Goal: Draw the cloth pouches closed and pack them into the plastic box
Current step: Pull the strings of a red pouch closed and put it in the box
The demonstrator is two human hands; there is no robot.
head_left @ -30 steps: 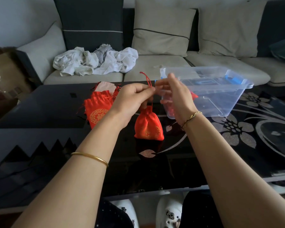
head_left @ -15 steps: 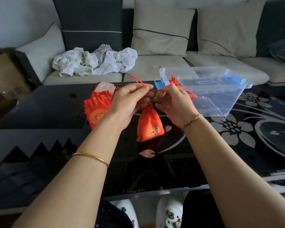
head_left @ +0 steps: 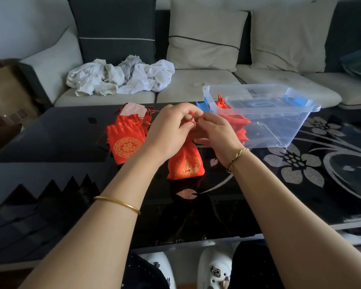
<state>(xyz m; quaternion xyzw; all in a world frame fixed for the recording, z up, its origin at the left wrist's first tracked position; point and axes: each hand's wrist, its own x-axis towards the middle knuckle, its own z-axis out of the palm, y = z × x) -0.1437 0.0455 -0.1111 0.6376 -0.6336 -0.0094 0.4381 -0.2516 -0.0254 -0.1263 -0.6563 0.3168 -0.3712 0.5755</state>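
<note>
Cord of thin red string (head_left: 191, 119) is pinched by both the left hand (head_left: 171, 132) and the right hand (head_left: 217, 134), their fingers curled close together. A red satin cloth pouch with gold print (head_left: 186, 163) hangs below them over the glossy black glass table (head_left: 50, 138). Just left lies a stack of matching red pouches (head_left: 124, 140). To the right, a clear plastic box with blue latches (head_left: 279, 130) holds more red pouches (head_left: 236, 122).

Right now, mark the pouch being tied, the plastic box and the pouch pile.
held pouch (head_left: 186, 165), head view, on its gold-printed lower body.
plastic box (head_left: 279, 132), head view, on its bare front wall.
pouch pile (head_left: 125, 143), head view, on the top pouch's gold emblem.
</note>
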